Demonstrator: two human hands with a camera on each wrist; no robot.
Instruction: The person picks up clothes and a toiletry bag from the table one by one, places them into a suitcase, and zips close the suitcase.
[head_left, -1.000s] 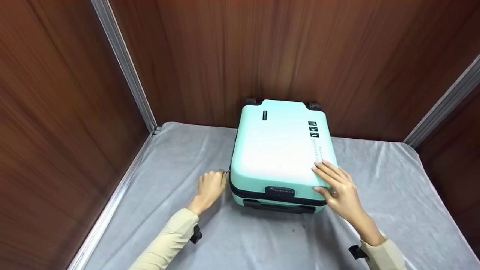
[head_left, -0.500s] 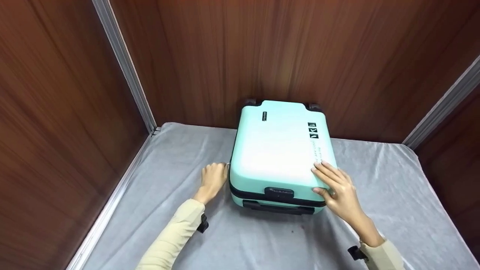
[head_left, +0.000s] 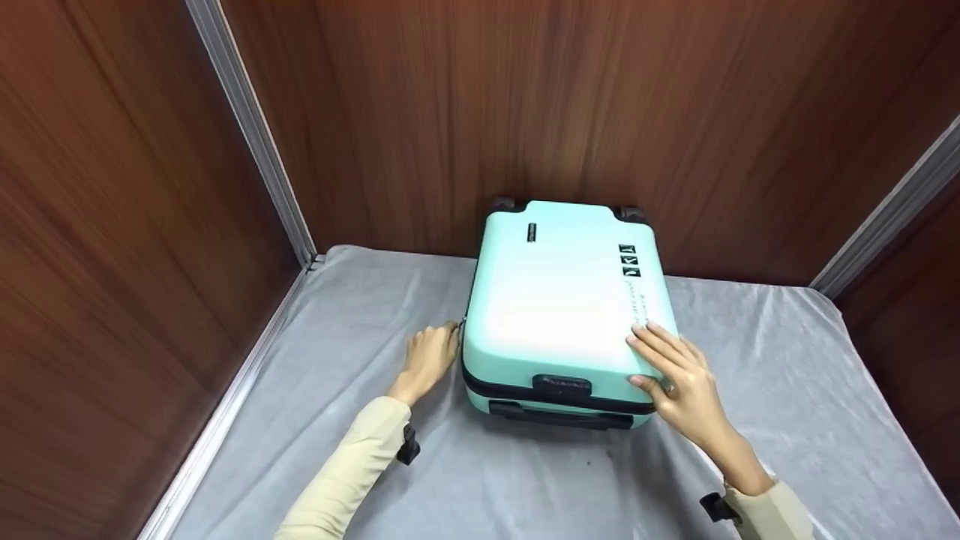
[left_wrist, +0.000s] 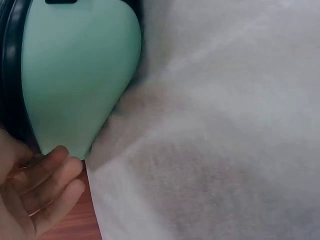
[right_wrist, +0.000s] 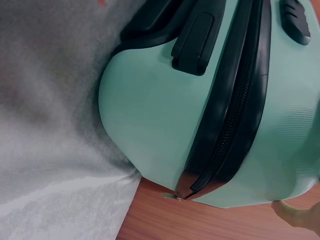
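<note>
**Mint Suitcase point(head_left: 559, 300) Flat on the Grey Cloth point(head_left: 360, 315)!**

And there's your surface, a grey cloth spread wide before you, soft creases running through it; whether table or floor lies beneath, you can't tell. Up toward the far edge, around the middle, the mint suitcase lies flat, printed face up, handle end turned your way, a shadow on the cloth at its near side. Closer to you, one dark speck point(head_left: 589, 463) (too small to make out) dots the grey.
</note>
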